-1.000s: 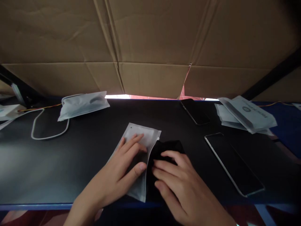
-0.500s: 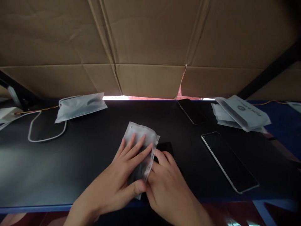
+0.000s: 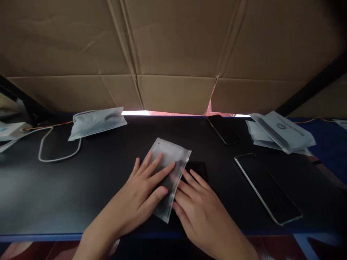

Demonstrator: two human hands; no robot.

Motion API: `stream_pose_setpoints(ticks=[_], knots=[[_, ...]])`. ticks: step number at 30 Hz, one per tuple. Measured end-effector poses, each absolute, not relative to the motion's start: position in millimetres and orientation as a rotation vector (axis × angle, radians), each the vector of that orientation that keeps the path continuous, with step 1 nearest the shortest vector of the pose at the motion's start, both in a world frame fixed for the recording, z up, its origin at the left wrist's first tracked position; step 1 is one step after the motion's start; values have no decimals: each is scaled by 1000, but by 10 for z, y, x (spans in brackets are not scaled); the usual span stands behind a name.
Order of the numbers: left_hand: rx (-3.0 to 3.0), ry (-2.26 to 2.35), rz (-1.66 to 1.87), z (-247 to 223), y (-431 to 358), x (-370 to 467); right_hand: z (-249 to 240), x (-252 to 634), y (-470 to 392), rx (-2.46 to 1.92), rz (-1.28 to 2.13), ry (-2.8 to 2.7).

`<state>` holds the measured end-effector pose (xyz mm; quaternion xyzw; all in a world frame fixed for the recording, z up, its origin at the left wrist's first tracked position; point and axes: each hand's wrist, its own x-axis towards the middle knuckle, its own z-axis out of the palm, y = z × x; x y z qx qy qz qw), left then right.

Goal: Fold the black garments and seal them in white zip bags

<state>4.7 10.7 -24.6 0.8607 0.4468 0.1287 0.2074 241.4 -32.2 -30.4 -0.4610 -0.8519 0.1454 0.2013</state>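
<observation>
A frosted zip bag (image 3: 173,153) lies slanted on the black table in front of me. My left hand (image 3: 143,187) rests on it with fingers spread, pressing it down. At the bag's right, slider edge is my right hand (image 3: 199,200), fingers stretched out and thumb low. Some of its fingertips seem to be behind or inside the translucent edge; I cannot tell which. A black item (image 3: 199,169) lies beyond my right fingers, partly covered by the hand and bag, and its kind is unclear.
Two phones, a smaller one (image 3: 222,129) and a larger one (image 3: 268,189), lie to the right. Printed frosted bags (image 3: 291,133) are stacked at the far right. At back left, another frosted bag (image 3: 99,122) sits over a white cable (image 3: 59,160). Cardboard (image 3: 173,43) stands behind the table.
My right fingers have straightened and shifted right, away from the bag. More of the bag's slider edge shows. My left hand stays on the bag. The whole view has shifted slightly.
</observation>
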Motion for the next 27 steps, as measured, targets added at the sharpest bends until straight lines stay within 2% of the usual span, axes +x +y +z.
stream_pose_setpoints(ticks=[8,15,20,27], knots=[[2405,1142,321,-227,89,130,-257,2351,-267,-1080,480,-2429],[2348,1178,254,-231,28,177,-445,2007,-251,-1489,340,-2166],[2352,1255,324,-256,12,30,-253,2380,-302,-1179,495,-2374],[2436,1217,332,-310,78,56,-296,2644,-457,-1205,411,-2437]])
